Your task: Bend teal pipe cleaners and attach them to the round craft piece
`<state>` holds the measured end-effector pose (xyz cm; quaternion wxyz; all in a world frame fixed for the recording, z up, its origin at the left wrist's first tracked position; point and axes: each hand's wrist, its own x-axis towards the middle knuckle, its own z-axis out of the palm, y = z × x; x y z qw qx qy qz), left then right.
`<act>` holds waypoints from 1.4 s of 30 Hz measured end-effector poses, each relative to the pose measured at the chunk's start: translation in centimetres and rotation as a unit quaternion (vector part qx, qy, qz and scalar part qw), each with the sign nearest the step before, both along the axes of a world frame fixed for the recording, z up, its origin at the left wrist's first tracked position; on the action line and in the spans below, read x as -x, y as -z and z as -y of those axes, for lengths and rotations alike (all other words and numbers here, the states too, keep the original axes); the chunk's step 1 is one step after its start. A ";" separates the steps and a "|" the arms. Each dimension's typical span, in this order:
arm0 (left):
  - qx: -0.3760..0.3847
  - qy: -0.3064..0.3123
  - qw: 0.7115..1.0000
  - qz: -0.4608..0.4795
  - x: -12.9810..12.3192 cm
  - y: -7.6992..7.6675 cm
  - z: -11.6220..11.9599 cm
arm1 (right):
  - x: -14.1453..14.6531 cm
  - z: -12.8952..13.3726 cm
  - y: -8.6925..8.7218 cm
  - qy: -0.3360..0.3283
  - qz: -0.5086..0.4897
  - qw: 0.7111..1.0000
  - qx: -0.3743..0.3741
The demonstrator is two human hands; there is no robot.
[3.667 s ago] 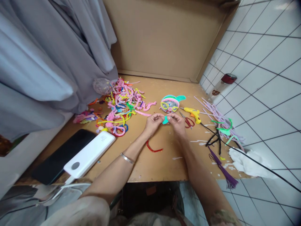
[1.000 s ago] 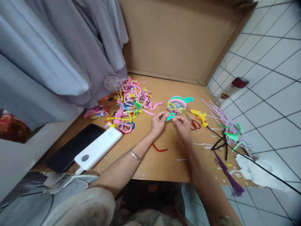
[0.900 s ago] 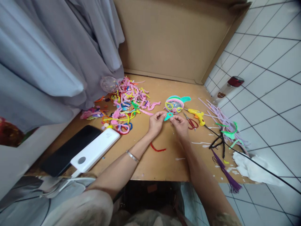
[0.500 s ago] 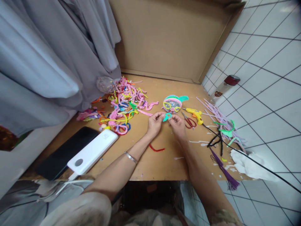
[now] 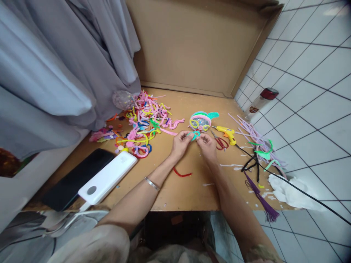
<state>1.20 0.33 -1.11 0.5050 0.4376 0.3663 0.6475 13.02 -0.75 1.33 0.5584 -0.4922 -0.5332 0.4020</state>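
Between my two hands is a small looped teal pipe cleaner (image 5: 195, 136). My left hand (image 5: 181, 143) pinches its left side, and my right hand (image 5: 206, 143) pinches its right side. Just beyond the fingers sits a round clear ornament (image 5: 200, 122) with pink, yellow and teal pipe cleaner trim. Red-handled scissors (image 5: 221, 142) and a yellow glue gun (image 5: 226, 134) lie to the right of my right hand. A red pipe cleaner piece (image 5: 182, 175) rests nearer the front edge.
A pile of colourful pipe cleaners (image 5: 148, 113) spreads at the left, behind a white power bank (image 5: 108, 178) and a black phone (image 5: 79, 179). At the right are lilac stems (image 5: 249, 133), a purple tassel (image 5: 260, 197), white tissue (image 5: 290, 190) and a bottle (image 5: 261, 102).
The teal piece has turned slightly between my fingers, and less of its lower left end shows. Both hands stay in nearly the same place.
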 end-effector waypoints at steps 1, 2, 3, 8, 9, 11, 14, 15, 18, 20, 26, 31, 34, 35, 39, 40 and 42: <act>-0.002 -0.001 1.000 -0.011 0.0 0.0 0.0 | 0.0 0.0 0.0 0.002 0.009 1.000 -0.002; -0.004 -0.005 1.000 -0.021 0.0 -0.1 0.1 | 0.0 0.0 0.1 0.006 0.019 1.000 -0.004; -0.006 -0.010 0.999 -0.029 0.1 -0.1 0.1 | 0.0 0.1 0.1 0.010 0.028 1.000 -0.005; -0.016 -0.012 0.999 -0.034 0.2 -0.1 0.0 | 0.0 0.2 -0.1 0.012 0.011 1.000 0.003; -0.016 -0.012 0.999 -0.032 0.2 -0.1 0.0 | 0.0 0.2 -0.1 0.007 0.004 1.000 0.007; -0.014 -0.009 0.999 -0.028 0.1 0.0 -0.1 | -0.1 0.2 -0.2 -0.003 -0.002 1.000 0.012; -0.015 0.001 0.999 -0.033 0.0 0.1 0.0 | -0.2 0.2 -0.1 -0.009 -0.001 1.000 0.006; -0.016 0.004 0.999 -0.035 0.0 0.1 0.0 | -0.3 0.2 -0.1 -0.010 0.001 1.000 0.002; -0.020 0.006 0.999 -0.036 -0.1 -0.1 0.2 | -0.5 0.2 0.0 -0.019 0.009 1.000 -0.008; -0.025 0.011 0.999 -0.037 0.0 -0.3 0.4 | -0.5 0.3 0.0 -0.021 0.014 1.000 -0.014; -0.021 0.014 0.999 -0.029 0.2 -0.7 0.7 | -0.4 0.4 -0.2 -0.022 0.014 1.000 -0.014; -0.025 -0.002 0.999 -0.035 0.2 -0.4 0.7 | -0.3 0.4 -0.3 -0.036 -0.013 0.999 -0.002; -0.031 -0.005 0.998 -0.058 0.1 -0.2 0.6 | -0.4 0.2 0.0 -0.007 -0.021 1.000 -0.004; -0.033 -0.005 0.997 -0.068 0.2 -0.1 0.5 | -0.4 0.2 0.2 0.002 -0.019 1.000 -0.007; -0.042 -0.009 0.994 -0.103 0.4 -0.1 0.5 | -0.4 0.0 0.6 0.009 -0.008 1.000 -0.023; -0.043 -0.012 0.993 -0.112 0.5 -0.1 0.6 | -0.4 0.0 0.7 0.007 -0.007 1.000 -0.026; -0.039 -0.013 0.991 -0.130 0.5 -0.1 0.7 | -0.4 -0.1 0.7 0.003 -0.009 1.000 -0.025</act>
